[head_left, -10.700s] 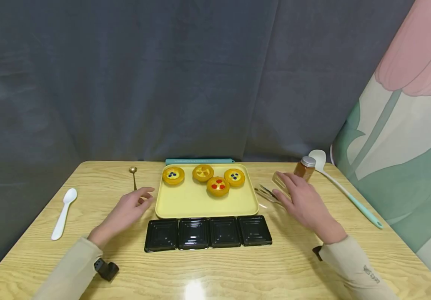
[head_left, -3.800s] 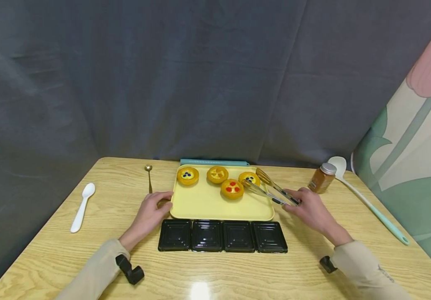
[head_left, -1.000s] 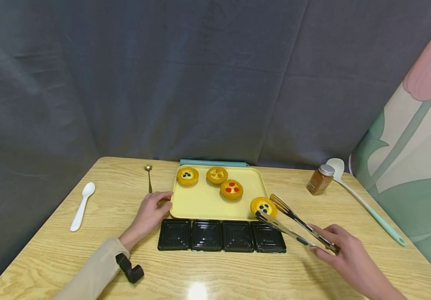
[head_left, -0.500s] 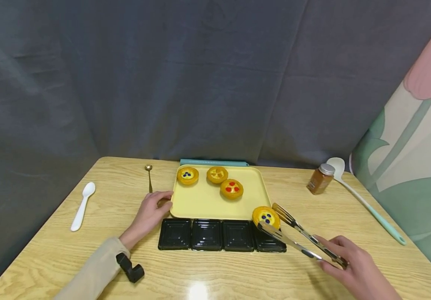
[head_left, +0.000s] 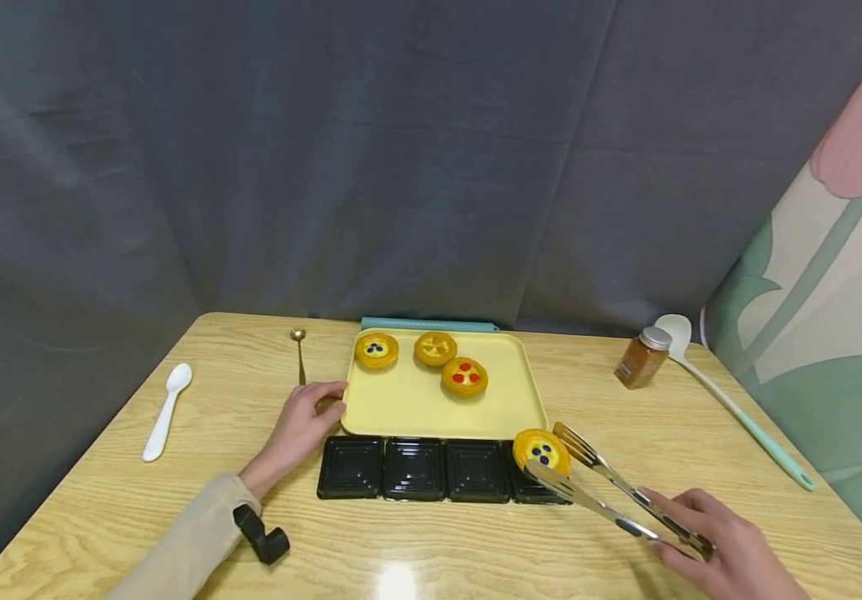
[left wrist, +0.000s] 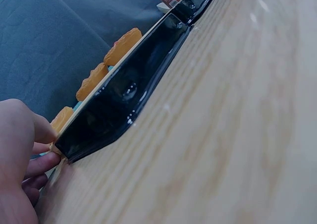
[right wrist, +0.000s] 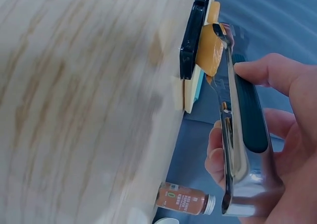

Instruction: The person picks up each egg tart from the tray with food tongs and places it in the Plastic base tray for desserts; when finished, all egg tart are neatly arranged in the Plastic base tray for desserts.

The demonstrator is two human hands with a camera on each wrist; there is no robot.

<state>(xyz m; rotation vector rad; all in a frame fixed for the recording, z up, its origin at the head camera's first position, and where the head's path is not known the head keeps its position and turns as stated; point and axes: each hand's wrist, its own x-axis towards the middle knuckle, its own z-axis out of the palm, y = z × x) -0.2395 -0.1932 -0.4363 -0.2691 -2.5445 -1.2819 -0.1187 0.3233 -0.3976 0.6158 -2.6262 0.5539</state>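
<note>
My right hand point(head_left: 734, 546) grips a pair of metal serving tongs point(head_left: 592, 502). Between the tongs' tips is an egg tart with blue dots point(head_left: 541, 448), over the rightmost compartment of the black plastic container point(head_left: 476, 472). Whether the tart touches the bottom cannot be told. In the right wrist view the tart point(right wrist: 210, 49) shows at the container's rim point(right wrist: 186, 60). My left hand point(head_left: 299, 429) pinches the left edge of the yellow tray point(head_left: 401, 408), just behind the container. Still on that tray are tarts with blue dots point(head_left: 376, 351), orange pieces point(head_left: 434, 348) and red pieces point(head_left: 464, 377).
A white spoon point(head_left: 167, 412) and a small gold spoon point(head_left: 300, 354) lie at the left. To the right stand a brown jar with a silver lid point(head_left: 643, 358) and a long mint-handled spoon point(head_left: 739, 412). A teal strip point(head_left: 431, 324) lies behind the tray.
The right hand lifted a blue-dotted tart from the tray's right side with the tongs and brought it forward, over the rightmost black compartment. The left hand has stayed at the tray's edge.
</note>
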